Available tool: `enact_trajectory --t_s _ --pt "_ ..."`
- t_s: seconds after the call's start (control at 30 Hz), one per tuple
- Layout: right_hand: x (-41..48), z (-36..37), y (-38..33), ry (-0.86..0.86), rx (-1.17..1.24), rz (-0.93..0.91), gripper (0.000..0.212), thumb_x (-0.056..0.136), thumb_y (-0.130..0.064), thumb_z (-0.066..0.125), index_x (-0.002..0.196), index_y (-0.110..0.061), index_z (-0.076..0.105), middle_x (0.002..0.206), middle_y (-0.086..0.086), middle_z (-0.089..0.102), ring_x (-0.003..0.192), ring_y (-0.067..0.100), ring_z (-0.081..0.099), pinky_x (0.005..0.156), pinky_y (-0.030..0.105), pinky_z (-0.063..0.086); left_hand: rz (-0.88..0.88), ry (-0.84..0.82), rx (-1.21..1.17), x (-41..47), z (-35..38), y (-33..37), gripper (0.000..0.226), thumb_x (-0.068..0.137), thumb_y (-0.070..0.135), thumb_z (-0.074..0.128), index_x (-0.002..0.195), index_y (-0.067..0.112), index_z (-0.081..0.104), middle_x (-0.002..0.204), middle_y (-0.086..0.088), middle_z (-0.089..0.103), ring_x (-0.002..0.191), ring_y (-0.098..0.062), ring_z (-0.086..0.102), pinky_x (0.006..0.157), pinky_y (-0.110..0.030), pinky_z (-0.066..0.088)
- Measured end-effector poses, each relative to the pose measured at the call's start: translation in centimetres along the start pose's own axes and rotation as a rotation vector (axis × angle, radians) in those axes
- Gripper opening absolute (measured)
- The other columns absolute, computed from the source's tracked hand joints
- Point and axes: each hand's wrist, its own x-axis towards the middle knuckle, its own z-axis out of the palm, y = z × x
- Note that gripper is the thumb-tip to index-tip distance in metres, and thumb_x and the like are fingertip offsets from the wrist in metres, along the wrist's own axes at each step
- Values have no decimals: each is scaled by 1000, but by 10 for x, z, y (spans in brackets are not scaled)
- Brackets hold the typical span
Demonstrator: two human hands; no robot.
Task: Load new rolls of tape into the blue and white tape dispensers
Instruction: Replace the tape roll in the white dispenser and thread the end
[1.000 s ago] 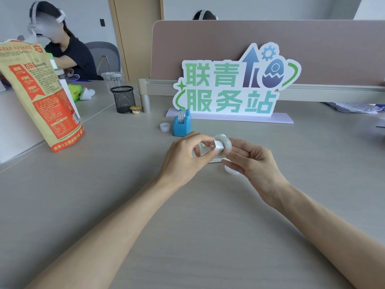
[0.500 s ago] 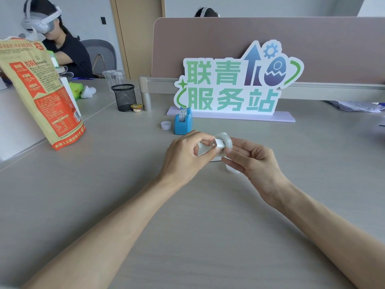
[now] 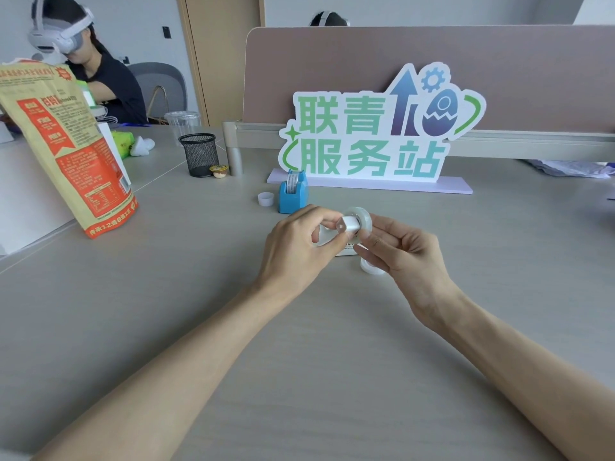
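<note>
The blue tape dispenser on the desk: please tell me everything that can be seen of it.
The blue tape dispenser is a small box that looks like glossy plastic. It stands upright on the grey desk, just in front of the sign's lilac base. A pale roll of tape sits in its open top, edge toward the camera. A small white cap lies apart on its left. Neither hand touches it; both work nearer the camera.

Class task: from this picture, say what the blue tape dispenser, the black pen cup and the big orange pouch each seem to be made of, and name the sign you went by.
Blue tape dispenser: probably moulded plastic, given its smooth, even colour and soft sheen.
Black pen cup: likely wire mesh, probably metal; you can see through its fine grid.
Orange pouch: apparently kraft-paper-faced printed packaging; tan matte areas, creases, stands by itself.
</note>
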Motion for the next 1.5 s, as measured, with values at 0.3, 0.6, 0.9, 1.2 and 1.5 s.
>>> enact_trajectory --t_s 0.3,0.6,0.9,1.2,1.5 --pt "-3 4 3 27 -65 -46 25 91 -13 66 112 -25 72 100 4 78 96 15 67 100 54 46 1 -13 31 -2 2 -4 13 76 29 72 86 21 71 67 21 55 59 -11 45 56 -27 41" --pt "-5 10 2 34 -54 -112 28 91 -8 65 100 -32 75 100 20 71 84 18 49 78 47 50 -112 -39 -4 -1 6 0 16 74 36 71 83 23 70 76 15 68 57 -12 43 56 -31 44" --pt "-6 13 3 20 -60 -140 25 92 -10 64 102 -31 74 99 21 72 84 21 42 73 37 35 -143 -96 -39 0 4 -3 11 76 27 74 82 19 72 78 6 72 64 -18 50 61 -33 45" --pt "-8 13 2 3 -108 -135 26 94 -10 62 101 -33 73 94 -5 79 84 10 58 75 31 46 -136 -137 -48 1 3 -4 14 78 27 75 85 16 73 82 8 73 68 -14 56 64 -30 48" --pt "0 8 2 63 -22 -28 25 90 -4 61 105 -19 74 100 6 78 96 25 72 101 51 48 -99 -96 -9 2 1 1 23 70 44 78 80 25 69 79 16 65 65 -5 49 59 -27 39"
